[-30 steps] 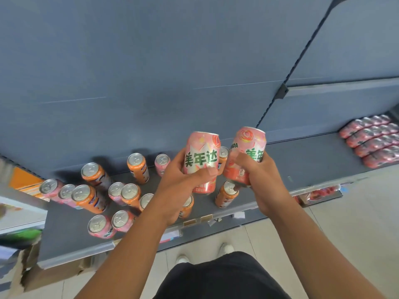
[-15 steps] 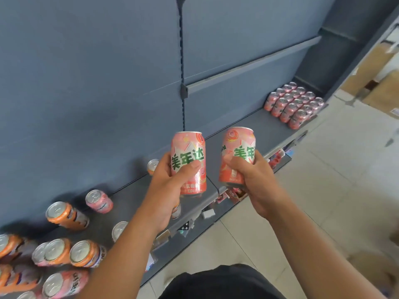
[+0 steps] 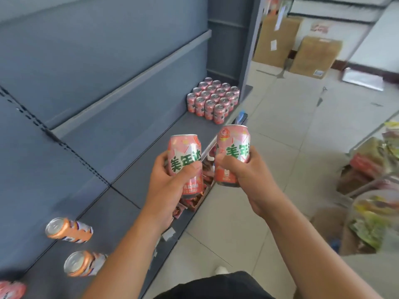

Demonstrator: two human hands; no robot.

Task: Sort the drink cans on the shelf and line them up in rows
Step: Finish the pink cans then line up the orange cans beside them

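The left hand [image 3: 166, 186] wraps one upright pink aluminium drink can [image 3: 185, 164] at frame centre; the right hand [image 3: 246, 171] clasps a second pink can [image 3: 233, 154] beside it (cans apart). A block of pink cans [image 3: 212, 99] stands on the grey metal shelf [image 3: 151, 152], upper centre.

1. A broad stretch of grey shelf [image 3: 151, 145] was left bare between the block of pink cans [image 3: 213, 98] and two orange cans [image 3: 75, 247].
2. The far end was closed off by that block, packed against the upright.
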